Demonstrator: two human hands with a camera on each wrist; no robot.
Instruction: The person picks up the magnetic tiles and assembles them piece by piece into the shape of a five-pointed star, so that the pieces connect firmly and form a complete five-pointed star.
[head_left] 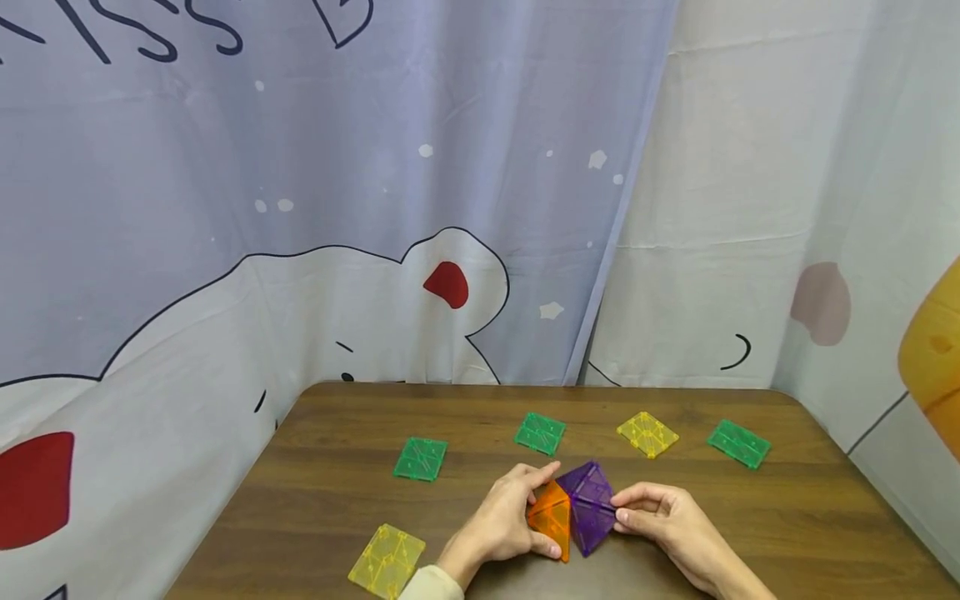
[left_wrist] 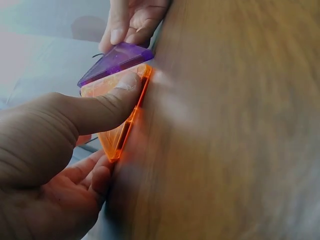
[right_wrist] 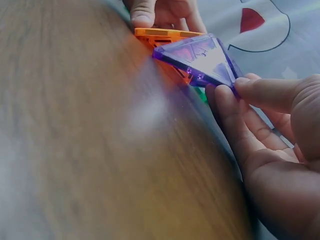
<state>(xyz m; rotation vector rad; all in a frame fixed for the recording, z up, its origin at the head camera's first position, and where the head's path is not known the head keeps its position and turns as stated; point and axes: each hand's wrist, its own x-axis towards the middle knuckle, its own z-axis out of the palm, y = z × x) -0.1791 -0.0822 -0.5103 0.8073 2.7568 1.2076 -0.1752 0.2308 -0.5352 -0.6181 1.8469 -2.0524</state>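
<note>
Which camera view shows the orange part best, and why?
The head view: it shows the orange part from above, mostly uncovered by the left hand. In the left wrist view, the thumb hides its middle; in the right wrist view, the purple part blocks much of it.

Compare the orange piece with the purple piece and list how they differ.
Colour: one is the orange piece, the other the purple piece.
Hold: the left hand grips the orange piece between thumb and fingers; the right hand pinches the purple piece at its outer end.
Shared: both are see-through with triangular faces.
</note>
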